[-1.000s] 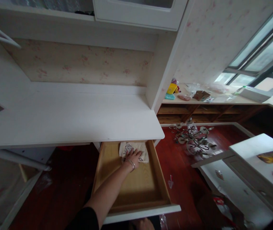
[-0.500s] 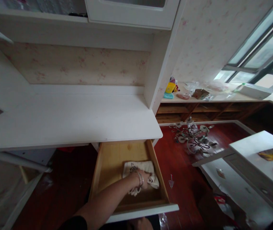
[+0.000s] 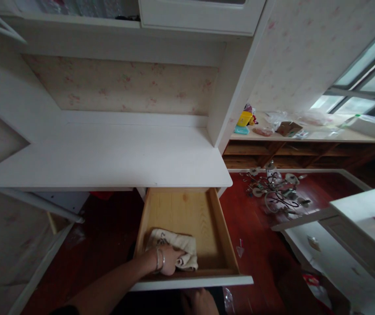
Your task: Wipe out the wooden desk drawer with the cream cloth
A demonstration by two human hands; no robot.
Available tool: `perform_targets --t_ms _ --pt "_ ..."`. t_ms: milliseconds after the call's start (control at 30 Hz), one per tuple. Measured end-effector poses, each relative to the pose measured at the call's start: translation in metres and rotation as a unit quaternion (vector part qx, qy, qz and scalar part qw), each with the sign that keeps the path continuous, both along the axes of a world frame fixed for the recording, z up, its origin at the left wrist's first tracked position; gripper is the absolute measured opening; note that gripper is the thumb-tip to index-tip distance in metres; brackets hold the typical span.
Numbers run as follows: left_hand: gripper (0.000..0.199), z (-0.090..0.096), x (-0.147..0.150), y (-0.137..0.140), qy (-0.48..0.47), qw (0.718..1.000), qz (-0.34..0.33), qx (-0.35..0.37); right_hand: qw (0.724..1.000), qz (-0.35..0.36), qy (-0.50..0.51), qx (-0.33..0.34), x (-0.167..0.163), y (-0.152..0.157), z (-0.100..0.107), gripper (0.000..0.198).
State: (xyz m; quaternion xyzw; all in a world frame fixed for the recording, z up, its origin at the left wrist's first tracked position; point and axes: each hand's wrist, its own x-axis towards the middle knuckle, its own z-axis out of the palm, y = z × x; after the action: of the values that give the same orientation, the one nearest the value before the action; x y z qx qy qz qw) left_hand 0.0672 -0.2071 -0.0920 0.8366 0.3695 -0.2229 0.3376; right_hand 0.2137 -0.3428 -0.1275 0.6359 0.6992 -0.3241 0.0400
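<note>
cream cloth (image 3: 185, 244), with dark marks on its upper left part, lies bunched in the front of a pulled-out wooden drawer (image 3: 184, 208), close to the front board. the left hand (image 3: 169, 258), two silvery bracelets (image 3: 160, 260) at its wrist, rests on the cloth; one of its fingers points across it towards the right, the others are mostly hidden, so whether they grip or only press cannot be told. the right hand (image 3: 202, 302) is at the bottom edge of the view, just below the drawer's white front; its fingers look curled, but what they hold, if anything, cannot be told. the white desk (image 3: 135, 153) spreads above the drawer, and a lamp with curling arms (image 3: 277, 190) lies on the red floor (image 3: 240, 218) to the right.
</note>
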Motion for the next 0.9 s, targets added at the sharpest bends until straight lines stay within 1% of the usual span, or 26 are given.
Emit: perform_targets --t_ms 67,133,267,367,533,633,700,767,833,900 --pt "0.078 -0.006 -0.022 0.0 0.013 1.0 0.013 0.02 1.0 0.0 0.006 0.001 0.001 0.0 0.002 0.034" --pt "0.082 -0.012 -0.034 0.003 0.014 0.999 0.028 0.041 1.0 0.006 0.012 0.005 0.002 0.001 0.005 0.034" --pt "0.081 -0.025 -0.034 0.021 0.018 0.994 0.056 0.088 1.0 0.01 0.009 0.008 0.002 0.002 0.012 0.034" --pt "0.081 -0.034 -0.03 0.05 0.025 0.99 0.075 0.119 1.0 0.002 0.01 0.009 0.001 0.001 0.017 0.034" --pt "0.084 -0.042 -0.027 0.111 0.025 0.979 0.127 0.16 1.0 -0.01 0.019 0.001 -0.001 0.001 0.027 0.032" --pt "0.084 -0.043 -0.023 0.134 0.014 0.975 0.151 0.162 1.0 -0.016 0.022 0.002 -0.003 0.002 0.032 0.032" --pt "0.083 -0.042 -0.021 0.138 -0.002 0.972 0.171 0.158 1.0 -0.02 0.023 0.0 -0.003 0.002 0.032 0.031" --pt "0.079 -0.04 -0.02 0.134 -0.026 0.967 0.199 0.155 0.999 -0.023 0.026 -0.004 -0.004 0.002 0.031 0.031" --pt "0.071 -0.036 -0.019 0.124 -0.055 0.958 0.239 0.147 0.999 -0.023 0.026 -0.005 -0.003 0.001 0.028 0.031" --pt "0.062 -0.031 -0.018 0.11 -0.081 0.944 0.294 0.13 0.999 -0.023 0.024 -0.003 -0.002 0.0 0.026 0.031"
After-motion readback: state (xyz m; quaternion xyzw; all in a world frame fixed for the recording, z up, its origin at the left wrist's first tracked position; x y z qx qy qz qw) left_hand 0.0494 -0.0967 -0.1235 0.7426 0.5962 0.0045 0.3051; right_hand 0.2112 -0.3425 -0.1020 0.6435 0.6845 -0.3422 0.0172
